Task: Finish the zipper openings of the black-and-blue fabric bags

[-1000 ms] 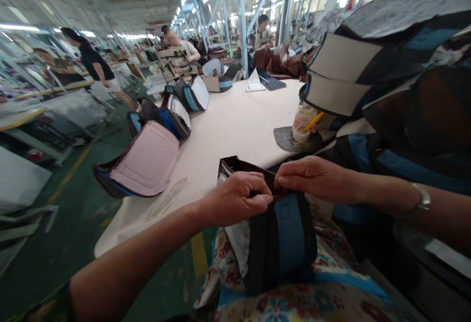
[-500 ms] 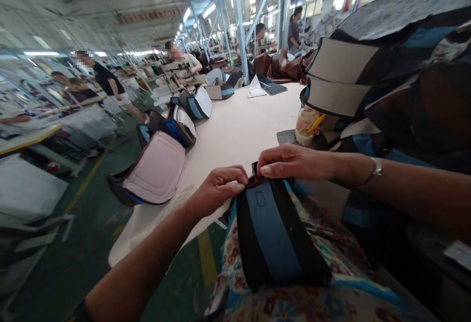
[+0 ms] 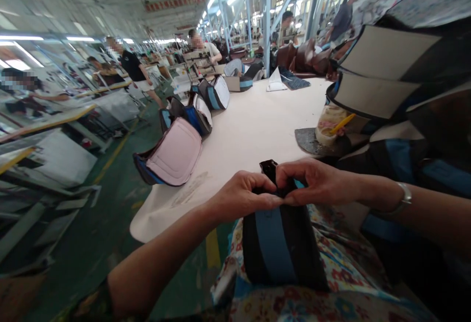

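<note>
A black bag piece with a blue middle stripe [image 3: 274, 246] stands on my lap over a flowered cloth [image 3: 331, 292], at the near edge of the long cream table [image 3: 253, 126]. My left hand [image 3: 243, 197] pinches its top edge from the left, fingers curled. My right hand [image 3: 316, 182], with a metal bracelet at the wrist, pinches the same edge from the right. The fingertips of both hands meet at the top, where a small black tab sticks up.
A pink padded bag panel [image 3: 174, 155] hangs off the table's left edge, with more blue and black bags [image 3: 200, 113] behind it. A jar with a yellow tool [image 3: 329, 126] stands right of centre. A tall pile of bag parts [image 3: 401, 77] fills the right. Other people work at the far tables.
Both hands have come together at the top of the striped piece, and the piece now stands more upright on my lap. The view has shifted slightly to the left.
</note>
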`<state>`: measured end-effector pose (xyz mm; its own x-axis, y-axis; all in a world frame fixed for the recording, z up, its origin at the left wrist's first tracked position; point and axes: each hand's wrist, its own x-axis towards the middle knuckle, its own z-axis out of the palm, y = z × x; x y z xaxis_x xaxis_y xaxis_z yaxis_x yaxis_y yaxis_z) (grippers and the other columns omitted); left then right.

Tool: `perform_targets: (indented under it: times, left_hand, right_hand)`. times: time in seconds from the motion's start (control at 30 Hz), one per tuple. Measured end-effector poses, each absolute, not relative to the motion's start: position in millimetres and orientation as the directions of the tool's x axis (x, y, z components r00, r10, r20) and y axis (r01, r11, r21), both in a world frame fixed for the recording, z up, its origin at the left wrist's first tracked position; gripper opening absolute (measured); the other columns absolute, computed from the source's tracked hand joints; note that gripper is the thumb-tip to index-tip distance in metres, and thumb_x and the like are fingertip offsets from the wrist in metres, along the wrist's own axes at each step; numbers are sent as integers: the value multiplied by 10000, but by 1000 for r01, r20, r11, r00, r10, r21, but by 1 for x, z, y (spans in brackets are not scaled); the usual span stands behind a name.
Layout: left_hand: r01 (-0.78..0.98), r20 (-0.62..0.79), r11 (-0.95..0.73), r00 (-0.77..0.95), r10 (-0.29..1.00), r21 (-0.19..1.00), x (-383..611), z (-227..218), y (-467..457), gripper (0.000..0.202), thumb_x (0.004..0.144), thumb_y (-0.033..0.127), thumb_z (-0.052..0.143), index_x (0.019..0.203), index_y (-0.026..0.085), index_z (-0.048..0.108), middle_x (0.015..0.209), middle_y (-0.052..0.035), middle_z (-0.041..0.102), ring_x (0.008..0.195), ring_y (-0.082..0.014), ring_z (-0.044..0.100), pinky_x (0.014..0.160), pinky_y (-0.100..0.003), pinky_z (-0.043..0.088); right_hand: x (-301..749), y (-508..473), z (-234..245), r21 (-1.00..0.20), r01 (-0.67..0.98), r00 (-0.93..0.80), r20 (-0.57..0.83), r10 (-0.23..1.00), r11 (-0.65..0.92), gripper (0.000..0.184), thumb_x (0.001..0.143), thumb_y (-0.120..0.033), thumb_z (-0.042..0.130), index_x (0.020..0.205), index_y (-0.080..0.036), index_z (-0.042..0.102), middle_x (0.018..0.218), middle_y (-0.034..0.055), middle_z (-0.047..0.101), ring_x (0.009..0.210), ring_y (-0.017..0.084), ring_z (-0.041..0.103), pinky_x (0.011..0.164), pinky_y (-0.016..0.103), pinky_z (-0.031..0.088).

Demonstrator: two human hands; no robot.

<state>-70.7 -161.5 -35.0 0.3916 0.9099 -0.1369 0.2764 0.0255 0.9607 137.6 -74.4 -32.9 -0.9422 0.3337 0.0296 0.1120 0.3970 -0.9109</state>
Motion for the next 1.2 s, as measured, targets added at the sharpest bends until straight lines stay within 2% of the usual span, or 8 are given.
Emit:
perform_targets:
  times: [0.17, 0.37, 0.57, 0.7, 0.83, 1.0, 1.13, 1.2]
  left_hand:
    - [228, -128, 55, 318, 939, 972, -63, -39, -161, 112, 728, 218, 681, 738, 108, 661, 660, 27, 531, 618, -92, 417, 565, -247, 290]
    - [207, -147, 81, 323, 935, 975, -59, -34, -162, 100, 716, 214, 656, 733, 116, 645, 642, 38, 514, 587, -84, 397, 532, -241, 271]
    - [262, -133, 40, 348, 928, 964, -59, -37, -160, 126, 748, 245, 653, 734, 122, 626, 652, 39, 492, 601, -85, 384, 547, -243, 277]
    - [374, -127, -12, 344, 930, 928, -56, -37, -159, 250, 800, 364, 656, 724, 140, 579, 637, 54, 431, 582, -82, 358, 517, -238, 253]
    - [598, -7, -208, 336, 942, 774, -53, -36, -161, 159, 847, 209, 523, 716, 148, 588, 645, 42, 457, 608, -92, 416, 557, -240, 293]
    - [747, 140, -413, 403, 904, 521, -55, -37, -168, 143, 856, 169, 496, 837, 142, 634, 745, 2, 578, 681, -120, 519, 634, -257, 339]
    - [683, 109, -330, 347, 932, 651, -55, -38, -168, 177, 848, 146, 488, 755, 142, 639, 673, 23, 550, 638, -102, 495, 610, -235, 341]
    - [618, 65, -261, 321, 945, 741, -55, -39, -166, 188, 844, 149, 486, 727, 140, 633, 645, 34, 514, 625, -97, 469, 597, -225, 340]
  right_hand:
    - [143, -76, -33, -939, 131, -933, -9, 361, 316, 196, 793, -279, 689, 889, -124, 618, 757, -14, 540, 682, 104, 440, 598, 218, 337]
    - [144, -77, -36, -955, 132, -924, -22, 381, 267, 255, 806, -350, 691, 909, -123, 635, 762, -10, 549, 687, 106, 438, 596, 221, 331]
    - [142, -76, -43, -960, 126, -911, -13, 411, 249, 118, 794, -225, 628, 837, -116, 644, 651, -41, 498, 598, 88, 372, 547, 226, 280]
    - [141, -79, -45, -956, 99, -896, 35, 442, 277, 100, 791, -209, 618, 826, -119, 644, 681, -34, 537, 625, 94, 416, 560, 222, 310]
    - [140, -84, -49, -911, 142, -852, 87, 516, 388, 57, 789, -154, 582, 791, -130, 634, 681, -30, 569, 630, 97, 465, 574, 214, 343]
    - [142, -89, -54, -585, 210, -818, 334, 469, 783, 90, 777, -102, 582, 855, -138, 606, 717, -13, 583, 621, 106, 488, 581, 230, 332]
    - [144, -86, -52, -159, 145, -931, 312, 189, 977, 100, 831, -64, 514, 878, -129, 573, 795, 45, 583, 655, 144, 506, 588, 275, 317]
    - [145, -84, -47, -56, 126, -962, 238, 136, 990, 125, 848, -41, 485, 884, -133, 561, 787, 47, 573, 645, 150, 507, 582, 281, 320]
